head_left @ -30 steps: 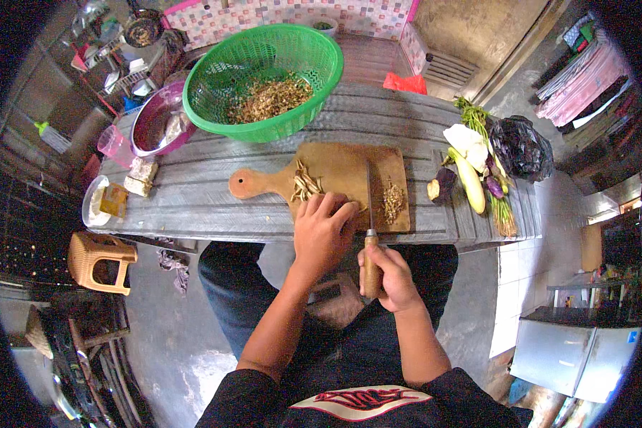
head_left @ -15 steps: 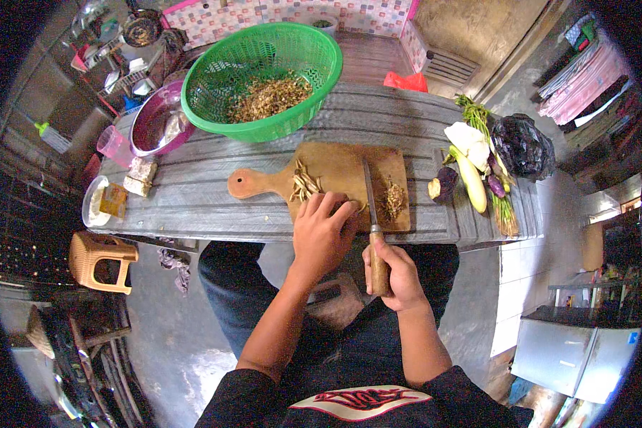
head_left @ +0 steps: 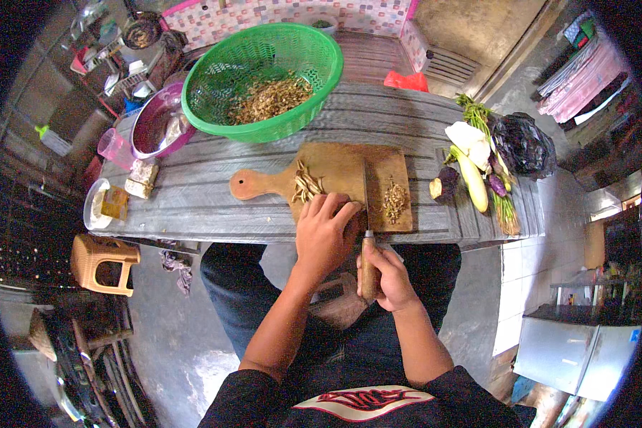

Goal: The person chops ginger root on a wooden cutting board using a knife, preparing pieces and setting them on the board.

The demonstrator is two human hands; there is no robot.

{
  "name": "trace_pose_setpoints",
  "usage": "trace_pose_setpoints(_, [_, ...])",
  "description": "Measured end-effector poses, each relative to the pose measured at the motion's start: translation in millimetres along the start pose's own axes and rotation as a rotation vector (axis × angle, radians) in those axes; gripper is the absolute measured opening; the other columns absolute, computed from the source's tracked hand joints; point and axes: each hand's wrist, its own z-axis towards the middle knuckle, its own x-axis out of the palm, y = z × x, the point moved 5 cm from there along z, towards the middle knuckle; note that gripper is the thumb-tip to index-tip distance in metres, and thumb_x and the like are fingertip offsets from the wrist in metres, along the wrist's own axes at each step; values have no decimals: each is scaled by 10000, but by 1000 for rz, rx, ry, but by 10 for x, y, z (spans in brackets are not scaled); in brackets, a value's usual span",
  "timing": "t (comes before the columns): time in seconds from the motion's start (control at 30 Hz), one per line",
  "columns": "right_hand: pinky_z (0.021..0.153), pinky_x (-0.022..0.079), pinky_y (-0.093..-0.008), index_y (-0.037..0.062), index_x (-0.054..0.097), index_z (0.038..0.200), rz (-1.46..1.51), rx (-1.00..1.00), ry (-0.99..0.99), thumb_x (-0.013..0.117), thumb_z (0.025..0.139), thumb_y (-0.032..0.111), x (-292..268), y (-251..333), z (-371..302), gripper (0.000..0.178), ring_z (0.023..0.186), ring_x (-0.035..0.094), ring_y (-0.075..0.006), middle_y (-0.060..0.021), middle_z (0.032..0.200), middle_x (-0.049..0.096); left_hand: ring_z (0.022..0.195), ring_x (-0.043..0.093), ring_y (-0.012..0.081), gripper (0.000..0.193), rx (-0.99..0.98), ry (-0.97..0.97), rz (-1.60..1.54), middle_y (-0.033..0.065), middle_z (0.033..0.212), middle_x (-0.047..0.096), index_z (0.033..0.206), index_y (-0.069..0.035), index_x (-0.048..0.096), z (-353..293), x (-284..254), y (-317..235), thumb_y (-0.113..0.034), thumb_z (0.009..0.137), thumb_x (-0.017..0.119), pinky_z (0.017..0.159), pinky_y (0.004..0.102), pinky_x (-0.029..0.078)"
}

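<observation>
A wooden cutting board [head_left: 335,158] with a paddle handle lies near the table's front edge. My right hand [head_left: 394,282] is wrapped round the wooden handle of a kitchen knife [head_left: 367,267], its narrow blade pointing away from me over the board. Just left of the blade, my left hand [head_left: 325,232] presses down with curled fingers on thin, pale bean-like pods [head_left: 306,182]. Their loose ends fan out beyond its fingers; the part beneath the fingertips is hidden. Small chopped bits [head_left: 394,200] form a pile right of the blade.
A green basket [head_left: 264,132] holding more chopped bits stands at the back, beside a purple basin [head_left: 141,146]. At left are a wrapped block [head_left: 142,178] and a clear tub [head_left: 96,214]. Eggplants [head_left: 472,180], greens and a black plastic bag [head_left: 524,146] lie at right.
The knife has shifted left, closer to my left fingertips, and its blade stands straighter. My right hand moved left with it. My left hand has barely moved.
</observation>
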Motion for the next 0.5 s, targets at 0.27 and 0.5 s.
trace_pose_setpoints(0.27, [457,528,-328,48,601,1022,44,-17,43,576,1084,400,10,-47,-6,359,534,618,-179,-66,838,631,968,613,274,209,-10,5,-17,34,1036,649,1012,-138,700,12,-8,-16,-167,817,769,846,420,498])
trace_pose_setpoints(0.5, [479,540,-337,65,627,992,25,0,117,602,1069,433,90,59,-95,377,542,617,-169,-44,779,621,1001,613,293,246,-32,7,-40,43,1067,660,1048,-124,719,-23,-2,39,-150,811,780,871,429,498])
